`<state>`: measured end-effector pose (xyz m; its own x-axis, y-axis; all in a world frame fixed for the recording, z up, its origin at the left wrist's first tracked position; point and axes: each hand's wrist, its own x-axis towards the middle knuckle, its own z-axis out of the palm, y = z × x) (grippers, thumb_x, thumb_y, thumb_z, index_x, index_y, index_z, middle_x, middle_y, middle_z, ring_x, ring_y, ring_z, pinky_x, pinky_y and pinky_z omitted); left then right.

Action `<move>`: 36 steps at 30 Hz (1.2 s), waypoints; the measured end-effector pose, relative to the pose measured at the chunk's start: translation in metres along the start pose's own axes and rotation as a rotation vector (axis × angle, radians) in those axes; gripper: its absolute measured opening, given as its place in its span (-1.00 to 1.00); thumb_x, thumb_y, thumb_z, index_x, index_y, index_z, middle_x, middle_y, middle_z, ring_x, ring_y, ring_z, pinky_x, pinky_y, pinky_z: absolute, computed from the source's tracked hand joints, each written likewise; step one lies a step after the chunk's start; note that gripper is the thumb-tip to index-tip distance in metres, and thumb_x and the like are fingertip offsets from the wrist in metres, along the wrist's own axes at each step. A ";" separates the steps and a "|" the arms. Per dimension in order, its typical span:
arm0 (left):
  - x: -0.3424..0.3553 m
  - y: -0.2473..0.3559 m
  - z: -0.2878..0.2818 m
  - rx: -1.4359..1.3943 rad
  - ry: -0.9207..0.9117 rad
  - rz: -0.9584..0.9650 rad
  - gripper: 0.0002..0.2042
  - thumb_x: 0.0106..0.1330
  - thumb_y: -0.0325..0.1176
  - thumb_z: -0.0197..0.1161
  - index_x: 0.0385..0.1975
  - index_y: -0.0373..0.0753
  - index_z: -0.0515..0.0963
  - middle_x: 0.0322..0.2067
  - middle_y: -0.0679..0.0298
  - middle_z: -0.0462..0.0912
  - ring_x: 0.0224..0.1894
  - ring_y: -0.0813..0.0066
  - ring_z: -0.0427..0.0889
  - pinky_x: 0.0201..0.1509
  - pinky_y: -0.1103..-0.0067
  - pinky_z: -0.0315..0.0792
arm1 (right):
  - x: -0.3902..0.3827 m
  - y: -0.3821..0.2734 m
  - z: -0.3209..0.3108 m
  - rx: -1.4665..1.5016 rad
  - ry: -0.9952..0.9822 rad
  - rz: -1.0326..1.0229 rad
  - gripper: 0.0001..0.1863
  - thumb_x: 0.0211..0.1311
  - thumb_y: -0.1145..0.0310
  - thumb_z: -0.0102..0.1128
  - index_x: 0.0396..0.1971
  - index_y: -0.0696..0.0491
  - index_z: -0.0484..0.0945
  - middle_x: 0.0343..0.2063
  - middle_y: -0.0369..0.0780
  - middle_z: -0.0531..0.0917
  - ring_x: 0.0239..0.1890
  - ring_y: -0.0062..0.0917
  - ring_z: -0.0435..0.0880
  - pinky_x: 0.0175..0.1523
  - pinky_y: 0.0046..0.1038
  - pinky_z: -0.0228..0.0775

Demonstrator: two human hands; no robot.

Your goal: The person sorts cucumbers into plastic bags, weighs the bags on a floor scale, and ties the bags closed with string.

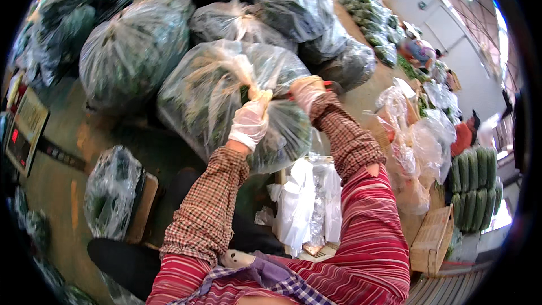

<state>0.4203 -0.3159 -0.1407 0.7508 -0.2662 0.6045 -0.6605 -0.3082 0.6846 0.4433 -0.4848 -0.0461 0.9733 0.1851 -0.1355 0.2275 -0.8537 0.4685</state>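
A large clear plastic bag full of green vegetables sits in front of me, its top twisted together. My left hand, in a thin white glove, is closed around the bag's gathered neck. At the bag's right side is my right hand, also gloved, with its fingers curled around a small tool with red handles. A dark part of that tool sticks out to the right; its exact kind is hard to make out. My right fingertips are partly hidden.
More stuffed bags crowd the far side. A scale display stands at left, near a bagged bundle. White plastic bags lie before my lap. Loose clear bags, a crate and stacked green vegetables are at right, with people beyond.
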 end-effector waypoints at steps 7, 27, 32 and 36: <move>0.022 0.008 -0.012 0.460 -0.703 -0.144 -0.82 0.10 -0.36 0.00 -0.31 -0.19 0.44 -0.31 0.05 0.51 -0.20 0.06 0.50 -0.14 0.33 0.39 | -0.009 -0.027 0.019 -0.131 -0.258 -0.389 -0.86 -0.22 0.38 0.17 -0.56 0.02 0.64 -0.56 -0.21 0.64 -0.45 -0.38 0.64 -0.43 -0.34 0.46; -0.010 -0.017 -0.043 -0.042 -0.217 -0.201 -0.98 0.01 -0.59 0.01 -0.55 -0.38 0.37 -0.58 0.07 0.37 -0.46 0.23 0.38 -0.28 0.56 0.28 | -0.180 -0.015 0.026 0.478 -0.037 0.185 -0.89 -0.07 0.39 0.10 -0.51 -0.01 0.59 -0.54 -0.17 0.63 -0.42 -0.35 0.64 -0.42 -0.32 0.46; -0.020 -0.024 -0.032 -0.395 -0.192 -0.386 -0.88 0.02 -0.67 -0.04 -0.59 -0.29 0.40 -0.59 0.42 0.37 -0.48 0.66 0.30 -0.33 0.75 0.22 | -0.120 -0.041 0.006 0.337 -0.074 0.272 -0.84 -0.05 0.42 0.09 -0.45 0.07 0.61 -0.47 -0.13 0.64 -0.33 -0.38 0.64 -0.30 -0.41 0.47; -0.016 -0.025 -0.039 -0.341 -0.106 -0.394 -0.96 0.00 -0.58 0.09 -0.59 -0.29 0.45 -0.61 0.34 0.44 -0.51 0.60 0.35 -0.35 0.70 0.26 | -0.063 -0.098 0.039 0.416 -0.168 0.133 -0.80 -0.02 0.33 0.08 -0.41 0.03 0.63 -0.38 -0.18 0.65 -0.25 -0.41 0.63 -0.25 -0.38 0.45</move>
<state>0.4248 -0.2682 -0.1514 0.9271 -0.2861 0.2421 -0.2785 -0.0936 0.9559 0.3584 -0.4321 -0.1178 0.9672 0.0088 -0.2538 0.0368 -0.9937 0.1057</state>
